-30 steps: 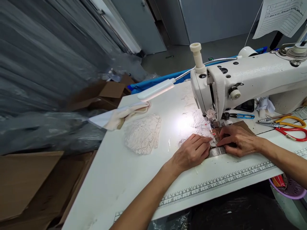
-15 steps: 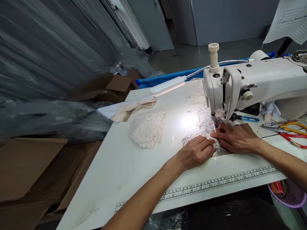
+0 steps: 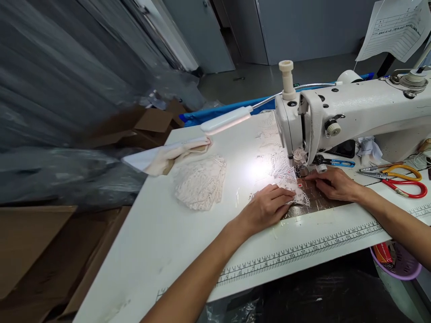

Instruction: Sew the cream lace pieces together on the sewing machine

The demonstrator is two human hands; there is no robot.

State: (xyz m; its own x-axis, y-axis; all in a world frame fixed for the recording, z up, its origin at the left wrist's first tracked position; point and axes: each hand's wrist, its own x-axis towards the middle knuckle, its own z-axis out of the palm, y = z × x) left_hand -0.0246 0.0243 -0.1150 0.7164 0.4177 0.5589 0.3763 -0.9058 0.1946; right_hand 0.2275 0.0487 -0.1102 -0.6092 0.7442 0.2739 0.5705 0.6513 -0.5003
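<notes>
A pale lace piece (image 3: 299, 196) lies at the presser foot (image 3: 296, 171) of a white sewing machine (image 3: 357, 105). My left hand (image 3: 269, 206) rests over its left edge, fingers close together and curled onto the lace; the thumb is hidden. On the other side, my right hand (image 3: 332, 183) is just right of the foot, its index finger stretched toward the needle area and the other fingers bent. Nothing shows in that hand. More lace (image 3: 281, 166) lies behind the foot under the lamp light.
A stack of lace pieces (image 3: 202, 181) and a folded cloth (image 3: 171, 157) lie on the left of the table (image 3: 161, 242). A lamp (image 3: 227, 120) hangs above. Blue thread snips (image 3: 338, 163) and red-handled scissors (image 3: 404, 188) lie right. A purple basket (image 3: 404, 269) sits below the edge.
My right hand has drawn off the lace to the right, its index finger now extended by the foot. My left hand stays on the lace. The whole view has shifted slightly.
</notes>
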